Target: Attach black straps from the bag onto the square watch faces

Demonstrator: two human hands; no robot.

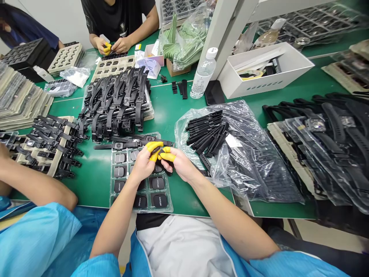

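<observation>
My left hand, with yellow finger covers, is closed on a small dark watch piece. Facing it, my right hand, also in yellow finger covers, pinches a black part at the same spot, perhaps a strap; fingers hide most of both. Below them lies a clear plastic tray holding square black watch pieces. Watches with black straps lie across the tray's far edge. To the right, loose black straps rest on a plastic bag full of more straps.
Stacked trays of strapped watches stand ahead left, others far right. A water bottle, phone and white box stand beyond the bag. A person works opposite; another's arm is at left.
</observation>
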